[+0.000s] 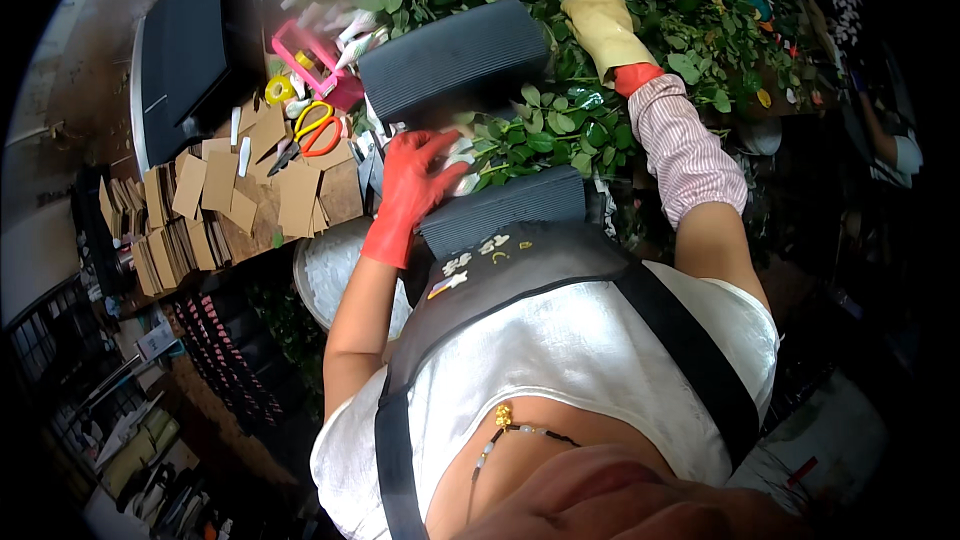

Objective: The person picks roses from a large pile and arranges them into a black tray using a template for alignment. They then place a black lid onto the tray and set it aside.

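Nearest the wearer, a ribbed dark block (505,208) stands against the apron (520,275). Just beyond, leafy stems (545,135) lie between it and a second ribbed block (455,55). The red-gloved left hand (410,180), digits parted, meets the stems' pale wrapped heads (460,168); whether it grips them cannot be told. Farther off, the yellow-gloved right hand (605,28) reaches into heaped foliage (690,25), its grip likewise unclear. Step, apparently: arranging stems; the next move calls for aligned heads.
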